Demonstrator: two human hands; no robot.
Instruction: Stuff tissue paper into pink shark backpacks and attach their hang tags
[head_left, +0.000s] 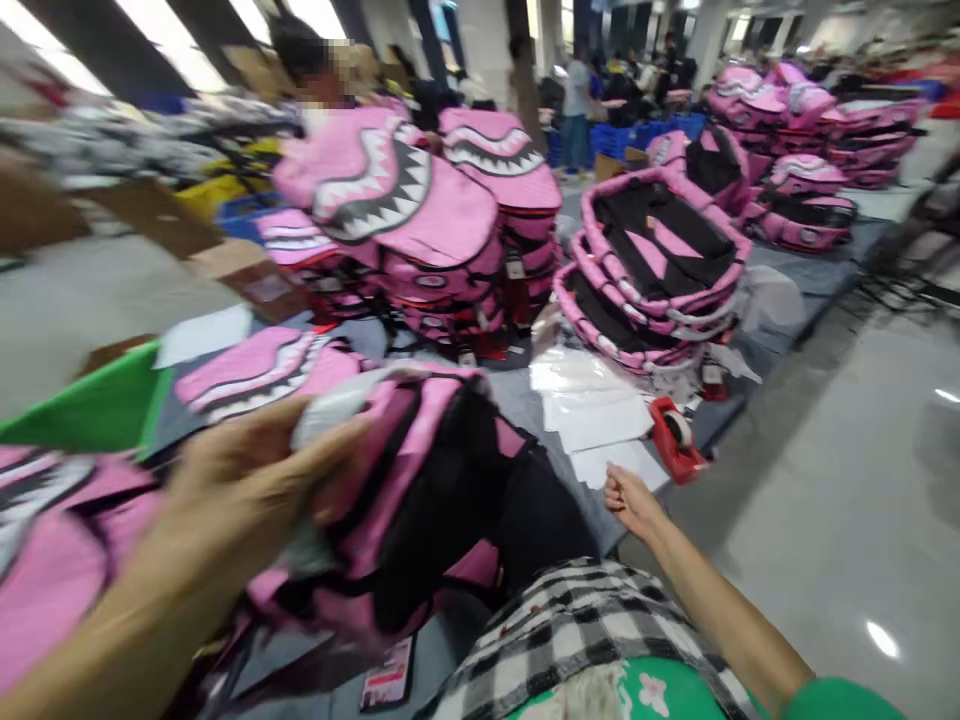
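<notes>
Nearest, the left grip (251, 490) is closed around pale wrapping (330, 408) at the pink-and-black backpack (439, 480) on the tabletop (516, 395); the right grip (632, 502), curled narrow, is held beside white sheets (604, 425). Wrapping is probably best handled gently, with the backpack kept steady.

Work area: surroundings
Green bin (94, 400): left, beside the table (832, 275). Cardboard box (259, 280): behind the bin. Phone (388, 674): lower centre, on the table. Blue crates (609, 142): background, near a standing person (577, 95). Glossy floor (832, 430): right.
</notes>
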